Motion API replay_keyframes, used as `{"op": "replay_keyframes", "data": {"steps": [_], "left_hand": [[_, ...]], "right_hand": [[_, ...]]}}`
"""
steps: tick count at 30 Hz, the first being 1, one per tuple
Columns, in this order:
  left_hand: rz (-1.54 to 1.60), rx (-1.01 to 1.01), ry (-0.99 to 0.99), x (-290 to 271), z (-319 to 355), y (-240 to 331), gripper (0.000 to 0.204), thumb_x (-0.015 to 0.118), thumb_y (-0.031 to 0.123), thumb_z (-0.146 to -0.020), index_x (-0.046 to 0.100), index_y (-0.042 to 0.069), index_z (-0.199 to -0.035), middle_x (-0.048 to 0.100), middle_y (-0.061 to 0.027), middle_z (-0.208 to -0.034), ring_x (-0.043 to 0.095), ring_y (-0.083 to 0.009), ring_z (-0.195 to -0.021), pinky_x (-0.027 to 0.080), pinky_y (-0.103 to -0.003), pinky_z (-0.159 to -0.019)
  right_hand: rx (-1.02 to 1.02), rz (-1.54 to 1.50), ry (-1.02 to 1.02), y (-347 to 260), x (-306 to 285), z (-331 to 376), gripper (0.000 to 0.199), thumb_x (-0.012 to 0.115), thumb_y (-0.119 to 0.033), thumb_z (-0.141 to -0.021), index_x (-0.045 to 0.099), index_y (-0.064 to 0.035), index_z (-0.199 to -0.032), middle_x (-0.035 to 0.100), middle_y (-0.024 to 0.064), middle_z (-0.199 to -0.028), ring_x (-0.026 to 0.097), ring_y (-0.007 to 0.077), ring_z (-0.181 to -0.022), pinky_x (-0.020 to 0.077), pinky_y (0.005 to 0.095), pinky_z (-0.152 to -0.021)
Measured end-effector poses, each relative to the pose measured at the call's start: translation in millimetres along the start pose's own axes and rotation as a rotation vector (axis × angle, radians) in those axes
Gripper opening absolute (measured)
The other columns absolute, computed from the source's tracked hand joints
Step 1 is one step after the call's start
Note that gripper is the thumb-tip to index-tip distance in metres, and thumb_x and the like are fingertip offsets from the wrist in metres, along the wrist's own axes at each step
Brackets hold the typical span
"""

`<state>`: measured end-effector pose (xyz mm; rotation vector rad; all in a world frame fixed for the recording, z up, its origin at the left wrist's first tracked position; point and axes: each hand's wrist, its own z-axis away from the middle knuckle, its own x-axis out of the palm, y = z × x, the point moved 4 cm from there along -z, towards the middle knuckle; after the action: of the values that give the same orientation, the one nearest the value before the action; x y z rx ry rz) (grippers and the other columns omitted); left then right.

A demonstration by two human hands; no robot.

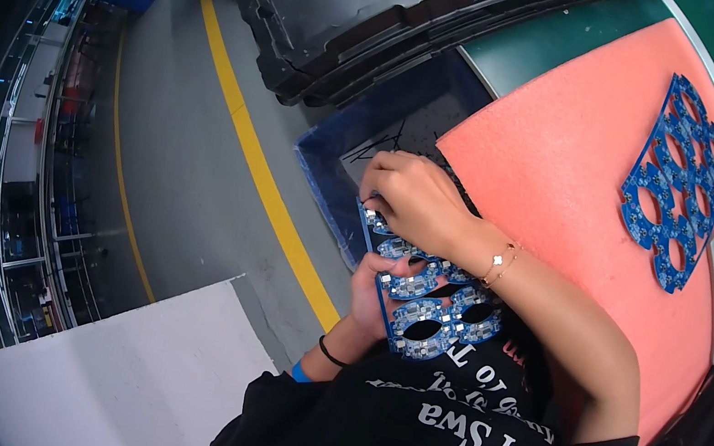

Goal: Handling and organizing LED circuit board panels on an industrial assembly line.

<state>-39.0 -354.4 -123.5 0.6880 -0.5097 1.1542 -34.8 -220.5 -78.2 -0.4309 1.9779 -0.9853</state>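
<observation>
A blue circuit board panel [423, 314], made of joined rounded boards with oval holes, is held in front of my body, above a blue bin's near edge. My left hand [372, 292] grips its left side, with the thumb laid over the boards and the other fingers partly hidden beneath. My right hand [416, 197] is closed at the panel's far corner, fingers curled and pinching near the narrow edge strip. Exactly what the right fingertips grip is partly hidden by the hand.
A second blue circuit board panel [675, 192] lies on the pink foam sheet [561, 152] to the right. Beyond my hands, the blue bin [319, 182] holds thin dark strips. Stacked black trays [346, 46] stand behind it. A white surface [121, 382] is at lower left.
</observation>
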Motion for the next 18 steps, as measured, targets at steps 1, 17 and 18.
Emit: {"op": "replay_keyframes", "data": {"steps": [1, 17, 18], "left_hand": [[-0.034, 0.004, 0.007, 2, 1, 1, 0.034, 0.043, 0.031, -0.074, 0.049, 0.003, -0.092, 0.052, -0.0125, -0.101, 0.054, -0.0311, -0.098, 0.043, -0.056, -0.085], [0.009, 0.002, -0.057, 2, -6, 1, 0.022, 0.039, 0.030, -0.074, 0.044, 0.011, -0.065, 0.054, -0.0156, -0.099, 0.056, -0.0323, -0.093, 0.045, -0.053, -0.083], [-0.031, 0.010, -0.017, 4, -5, 1, 0.019, 0.040, 0.029, -0.074, 0.043, 0.011, -0.068, 0.053, -0.0149, -0.100, 0.056, -0.0311, -0.095, 0.045, -0.052, -0.082]], "right_hand": [[-0.028, 0.018, -0.054, 0, 3, 0, 0.006, 0.061, 0.002, -0.065, 0.057, 0.0006, -0.069, 0.058, 0.0118, -0.081, 0.057, 0.0304, -0.070, 0.0465, 0.0366, -0.061], [0.030, 0.073, -0.177, -1, 7, 2, 0.005, 0.060, 0.003, -0.064, 0.057, -0.0001, -0.067, 0.056, 0.0097, -0.078, 0.058, 0.0284, -0.071, 0.0460, 0.0354, -0.061], [0.088, 0.027, -0.192, 1, 7, 2, 0.005, 0.059, 0.004, -0.064, 0.057, 0.0001, -0.067, 0.057, 0.0104, -0.078, 0.058, 0.0289, -0.071, 0.0460, 0.0355, -0.060]]}}
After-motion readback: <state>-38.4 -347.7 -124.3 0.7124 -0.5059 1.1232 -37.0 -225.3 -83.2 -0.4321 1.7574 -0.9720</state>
